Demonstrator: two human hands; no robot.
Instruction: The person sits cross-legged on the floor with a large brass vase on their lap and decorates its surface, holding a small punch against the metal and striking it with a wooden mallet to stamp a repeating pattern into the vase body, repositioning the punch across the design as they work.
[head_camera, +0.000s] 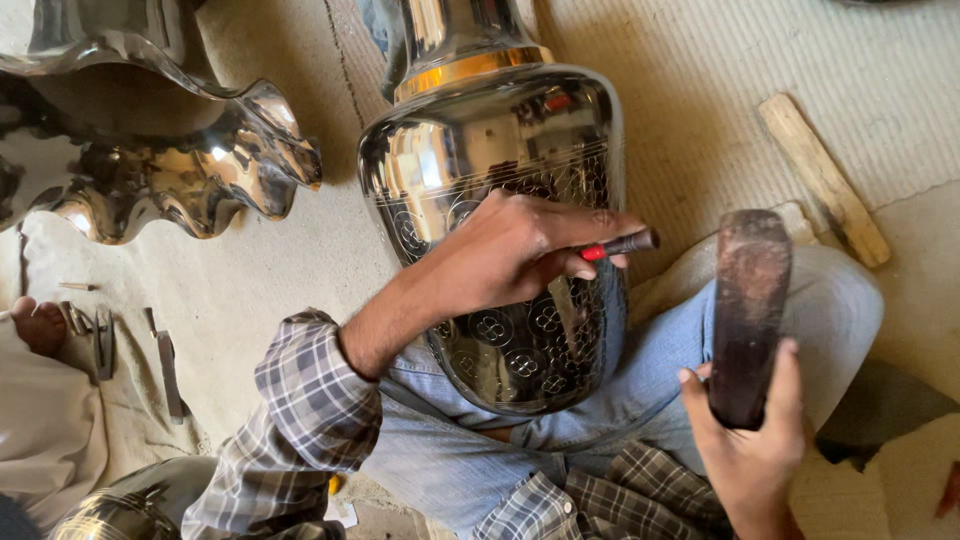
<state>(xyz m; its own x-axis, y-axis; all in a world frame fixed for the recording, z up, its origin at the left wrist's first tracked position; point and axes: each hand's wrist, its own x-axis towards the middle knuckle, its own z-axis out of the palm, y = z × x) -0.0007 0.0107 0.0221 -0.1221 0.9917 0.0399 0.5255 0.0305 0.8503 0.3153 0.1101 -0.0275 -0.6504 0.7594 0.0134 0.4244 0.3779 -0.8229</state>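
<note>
Head view, nearest first: I see my right hand (748, 450) low at the right, fingers wrapped around the bottom of a dark wooden mallet (748, 315) that stands upright, raised clear of everything. Just beyond, my left hand (510, 250) rests on the flank of a large polished metal vase (500, 200), thumb and fingers pinching a slim chisel with a red band (618, 246). Its tip is hidden under the hand, so I cannot tell exactly where it meets the metal. The vase lies tilted across my lap, on the blue jeans (640, 380), its neck and brass-coloured collar pointing away from me. Rings with four-petal marks and a fine lattice already cover the lower belly.

I judge the step in hand to be engraving: the chisel is set and the mallet is lifted, with mallet and chisel head well apart. The next blow calls for a short, square tap on the chisel's end while the left hand holds the angle steady, so that the point does not skid across the mirror finish.

Farther out, a wooden stick (825, 180) lies on the mat at the right, small metal tools (165, 365) lie at the left, and a wavy-rimmed metal bowl (190, 150) sits at the far left.
</note>
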